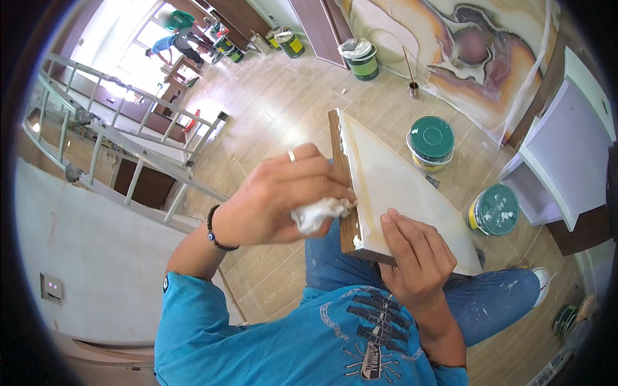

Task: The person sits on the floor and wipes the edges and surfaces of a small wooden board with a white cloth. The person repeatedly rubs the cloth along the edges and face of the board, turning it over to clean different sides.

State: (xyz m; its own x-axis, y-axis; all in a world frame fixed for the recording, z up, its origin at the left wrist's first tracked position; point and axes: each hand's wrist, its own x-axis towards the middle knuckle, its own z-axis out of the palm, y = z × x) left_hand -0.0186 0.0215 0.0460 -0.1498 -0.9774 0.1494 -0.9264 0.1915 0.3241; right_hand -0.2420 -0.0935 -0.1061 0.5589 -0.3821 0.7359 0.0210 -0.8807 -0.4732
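A white panel (393, 174) with a dark brown wooden edge strip (344, 174) stands tilted in front of me, above my jeans. White smears mark the strip's border, and a yellowish line runs along the panel beside it. My left hand (283, 193) is closed on a crumpled white rag (317, 215), which touches the brown strip near its lower end. My left thumb is hidden. At the panel's near end my right hand (418, 254) grips it, fingers laid over the white face and thumb out of sight.
Green-lidded buckets (431, 140) (497, 209) stand right of the panel. A metal ladder (135, 154) lies to my left. Beyond are another bucket (360, 59), a cup with a stick (413, 90), a marbled wall panel (476, 64) and two people (177, 35) working. A white angular unit (566, 141) stands far right.
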